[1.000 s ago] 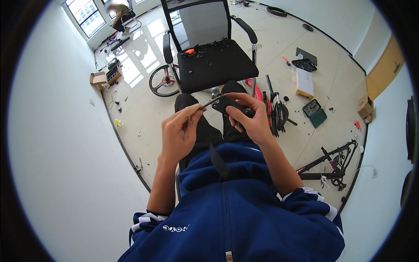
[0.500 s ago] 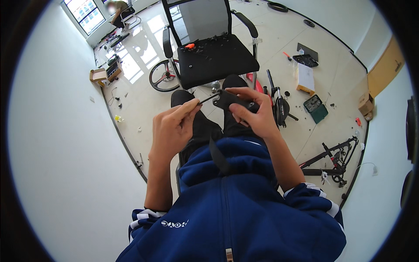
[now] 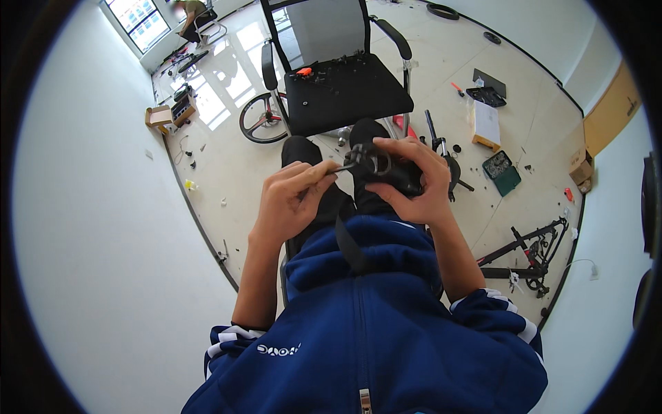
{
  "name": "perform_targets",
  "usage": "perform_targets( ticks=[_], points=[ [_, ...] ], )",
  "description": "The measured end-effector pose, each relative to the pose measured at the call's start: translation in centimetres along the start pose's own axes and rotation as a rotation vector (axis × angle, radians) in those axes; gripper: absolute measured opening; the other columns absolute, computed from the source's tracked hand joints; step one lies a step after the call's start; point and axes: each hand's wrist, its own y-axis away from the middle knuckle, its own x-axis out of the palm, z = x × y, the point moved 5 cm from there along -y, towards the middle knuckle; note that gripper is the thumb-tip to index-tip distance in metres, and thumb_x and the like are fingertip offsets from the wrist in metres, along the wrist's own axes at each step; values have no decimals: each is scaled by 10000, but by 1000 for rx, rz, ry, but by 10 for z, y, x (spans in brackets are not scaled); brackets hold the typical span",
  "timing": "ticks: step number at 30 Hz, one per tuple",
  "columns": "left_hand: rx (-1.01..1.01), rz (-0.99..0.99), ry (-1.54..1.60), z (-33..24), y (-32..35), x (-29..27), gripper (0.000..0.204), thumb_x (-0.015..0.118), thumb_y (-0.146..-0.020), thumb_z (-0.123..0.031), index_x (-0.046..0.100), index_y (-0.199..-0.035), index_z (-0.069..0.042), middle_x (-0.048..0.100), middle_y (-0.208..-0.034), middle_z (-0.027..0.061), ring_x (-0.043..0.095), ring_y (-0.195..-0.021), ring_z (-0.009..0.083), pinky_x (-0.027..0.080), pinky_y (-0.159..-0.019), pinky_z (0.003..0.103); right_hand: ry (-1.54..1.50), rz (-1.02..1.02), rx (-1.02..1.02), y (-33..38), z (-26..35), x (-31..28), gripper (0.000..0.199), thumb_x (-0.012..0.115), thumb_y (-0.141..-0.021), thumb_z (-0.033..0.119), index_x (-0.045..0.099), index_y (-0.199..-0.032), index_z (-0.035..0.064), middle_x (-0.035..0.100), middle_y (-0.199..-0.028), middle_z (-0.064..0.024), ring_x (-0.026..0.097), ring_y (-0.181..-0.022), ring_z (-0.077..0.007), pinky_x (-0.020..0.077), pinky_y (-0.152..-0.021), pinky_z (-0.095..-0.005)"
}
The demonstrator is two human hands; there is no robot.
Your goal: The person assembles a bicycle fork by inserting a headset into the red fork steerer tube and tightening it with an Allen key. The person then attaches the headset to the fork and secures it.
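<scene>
While the person sits facing a black office chair (image 3: 348,90), both hands are up at lap height over the knees, close together. Left hand (image 3: 293,200) is pinched shut on a thin tool (image 3: 338,168), a slim rod whose kind is too small to tell. Its long axis runs from the left fingers up and right toward the black part (image 3: 386,172). Right hand (image 3: 420,183) is curled closed around that black part, thumb and fingers wrapped over it, a ring-shaped bit showing on its left end. So the part sits to the right of the tool tip, tip touching or just at the ring end; exact contact not clear. Right hand is on the part itself, left hand a little apart from it, joined only by the tool.

Chair seat ahead carries small dark bits and an orange piece (image 3: 304,71). Floor (image 3: 227,159) around is cluttered: a wheel (image 3: 262,117) left of the chair, a cardboard box (image 3: 158,117) farther left, a green case (image 3: 502,172) and a white box (image 3: 487,124) to the right, a black frame (image 3: 531,252) lower right. Blue jacket (image 3: 372,331) fills the bottom.
</scene>
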Motion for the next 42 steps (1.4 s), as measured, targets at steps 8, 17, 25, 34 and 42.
perform_targets(
  ticks=[8,17,25,34,42],
  points=[
    [326,-52,-31,-12,-3,1,290,790,-688,-41,724,-969,-20,655,-829,81,598,-736,230,487,-659,336,-9,48,-191,-5,13,-1,482,720,-573,-73,708,-1035,66,704,-1019,-72,657,-1009,-260,516,-906,-356],
    [362,-301,-293,-32,2,-2,267,806,-620,-50,736,-876,-75,623,-752,19,553,-652,167,422,-614,303,3,37,-189,-7,7,-5,465,706,-589,-91,669,-1044,-1,697,-1018,-146,671,-1009,-282,506,-927,-395],
    [311,-245,-192,-33,1,-3,215,790,-667,-25,733,-872,-58,586,-700,11,519,-608,164,398,-569,302,-84,178,24,-6,-3,-7,491,777,-671,-38,634,-1140,-19,684,-1025,-130,654,-941,-199,503,-878,-314],
    [61,-112,155,-15,-1,-2,121,637,-865,27,727,-946,13,657,-863,86,586,-745,166,465,-656,284,-314,-156,497,7,-59,-19,486,814,-759,79,619,-1194,-17,674,-1008,-64,625,-837,-102,500,-720,-217],
    [-191,-135,361,0,-1,-6,170,600,-950,-44,701,-1043,55,615,-901,61,565,-788,124,441,-682,222,-261,22,404,4,-45,2,495,828,-740,92,629,-1186,12,687,-993,-71,638,-864,-114,497,-777,-246]
  ],
)
